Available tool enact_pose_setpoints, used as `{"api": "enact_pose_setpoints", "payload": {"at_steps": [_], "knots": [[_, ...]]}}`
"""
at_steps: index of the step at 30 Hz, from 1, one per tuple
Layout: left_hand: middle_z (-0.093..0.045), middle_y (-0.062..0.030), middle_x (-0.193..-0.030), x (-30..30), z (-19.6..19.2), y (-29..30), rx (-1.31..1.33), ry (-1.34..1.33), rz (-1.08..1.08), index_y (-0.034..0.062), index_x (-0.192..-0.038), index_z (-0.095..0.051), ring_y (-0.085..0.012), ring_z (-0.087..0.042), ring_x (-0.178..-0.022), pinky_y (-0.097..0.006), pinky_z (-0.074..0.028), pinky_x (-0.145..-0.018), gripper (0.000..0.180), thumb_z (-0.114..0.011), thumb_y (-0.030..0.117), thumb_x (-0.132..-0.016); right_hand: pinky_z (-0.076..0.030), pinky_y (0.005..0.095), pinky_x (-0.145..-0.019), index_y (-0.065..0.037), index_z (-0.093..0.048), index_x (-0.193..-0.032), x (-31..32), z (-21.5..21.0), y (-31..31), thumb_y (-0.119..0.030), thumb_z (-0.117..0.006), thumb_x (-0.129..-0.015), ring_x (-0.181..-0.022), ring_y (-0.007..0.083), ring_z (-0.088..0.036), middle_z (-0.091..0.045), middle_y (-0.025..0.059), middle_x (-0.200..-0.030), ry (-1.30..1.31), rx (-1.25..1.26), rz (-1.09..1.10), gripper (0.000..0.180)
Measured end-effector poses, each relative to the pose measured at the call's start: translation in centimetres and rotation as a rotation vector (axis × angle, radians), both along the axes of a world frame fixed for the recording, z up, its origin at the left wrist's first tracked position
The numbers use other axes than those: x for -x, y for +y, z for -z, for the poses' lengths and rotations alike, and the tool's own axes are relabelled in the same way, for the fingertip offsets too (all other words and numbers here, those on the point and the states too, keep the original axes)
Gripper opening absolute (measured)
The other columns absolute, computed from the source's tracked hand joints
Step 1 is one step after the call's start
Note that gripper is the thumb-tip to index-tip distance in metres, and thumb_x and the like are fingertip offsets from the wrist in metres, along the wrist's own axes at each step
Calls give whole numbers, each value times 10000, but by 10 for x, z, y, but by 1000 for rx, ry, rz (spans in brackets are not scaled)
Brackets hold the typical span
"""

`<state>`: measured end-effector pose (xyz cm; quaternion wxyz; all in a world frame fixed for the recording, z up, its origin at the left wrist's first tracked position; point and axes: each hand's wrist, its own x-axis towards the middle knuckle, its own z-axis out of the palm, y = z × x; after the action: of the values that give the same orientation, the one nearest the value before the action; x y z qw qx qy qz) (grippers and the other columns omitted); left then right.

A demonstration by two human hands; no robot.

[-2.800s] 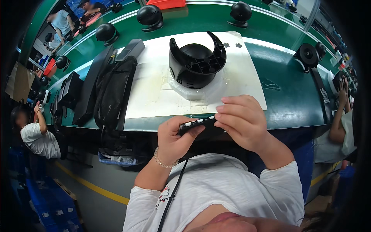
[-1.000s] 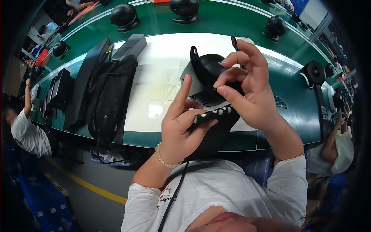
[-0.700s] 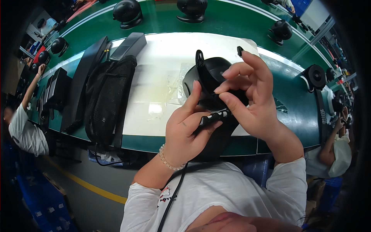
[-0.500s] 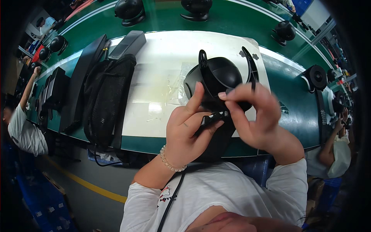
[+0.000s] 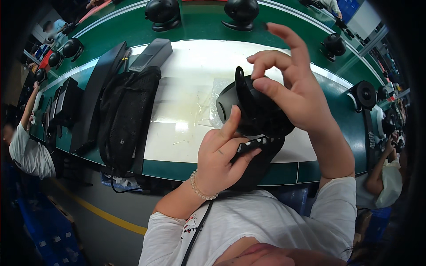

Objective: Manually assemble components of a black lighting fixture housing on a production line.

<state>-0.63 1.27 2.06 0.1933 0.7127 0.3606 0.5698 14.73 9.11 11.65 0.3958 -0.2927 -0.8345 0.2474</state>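
A black ball-shaped device (image 5: 228,99) with a curved upright arm (image 5: 242,88) stands on the white sheet in front of me. My left hand (image 5: 217,155) is at its near left side, index finger stretched against the body. Between the thumb and other fingers of that hand is a narrow black strip (image 5: 249,146) with pale spots. My right hand (image 5: 295,84) is raised over the device's right side and hides much of it. Its thumb and a fingertip are pressed together while the other fingers stick out. Anything in that pinch is too small to make out.
A black mesh bag (image 5: 128,115), a long black panel (image 5: 95,97) and a grey box (image 5: 153,53) lie to the left. Similar black devices (image 5: 163,13) stand on the green surface (image 5: 199,24) beyond. Co-workers sit at both sides.
My right hand has moved up and away from the device's near side, its outer fingers spreading upward. The left hand keeps its hold. The view has shifted slightly.
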Motion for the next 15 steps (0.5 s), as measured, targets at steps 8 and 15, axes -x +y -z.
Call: {"api": "enact_pose_setpoints", "payload": {"at_steps": [8, 15], "knots": [[-403, -206, -1295, 2, 0, 0, -11, 38, -13, 29, -754, -611, -199, -555, -659, -283, -402, -619, 178, -715, 65, -614, -295, 329, -970, -2, -181, -1324, 14, 2, 7, -44, -566, -806, -1058, 193, -505, -572, 29, -828, 89, 348, -6, 647], [-408, -203, -1293, 2, 3, 1, -15, 38, -25, 29, -764, -615, -202, -539, -657, -283, -399, -614, 187, -717, 74, -615, -291, 349, -974, -9, -207, -1314, 16, 5, 3, -58, -587, -798, -1033, 192, -535, -604, 31, -837, 114, 284, 5, 642]]}}
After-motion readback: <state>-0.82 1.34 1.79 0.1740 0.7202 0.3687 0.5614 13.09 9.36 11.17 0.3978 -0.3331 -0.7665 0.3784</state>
